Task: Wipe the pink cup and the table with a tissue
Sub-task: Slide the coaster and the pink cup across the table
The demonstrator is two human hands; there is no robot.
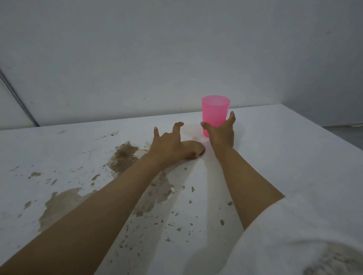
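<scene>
Cup position: pink cup point(215, 112) upright on the white table point(299, 162), close to the far edge where the top meets the grey wall point(179, 55), left of the far right corner. Right hand point(219, 134) grips the cup's lower half, thumb on its left side, fingers wrapped round the right. Left hand point(168, 145) just beside it, resting on a tan, wet-looking tissue wad point(196, 147). Its thumb is curled against the wad's near side, and its other fingers are lifted, bent and spread apart. Brown stains point(124, 156) and specks cover the table left of and below the forearms. The unstained top runs from the cup rightward to the right edge. White sleeve point(296, 234) at lower right. Dark conduit point(13, 90) slants down the wall at far left.
</scene>
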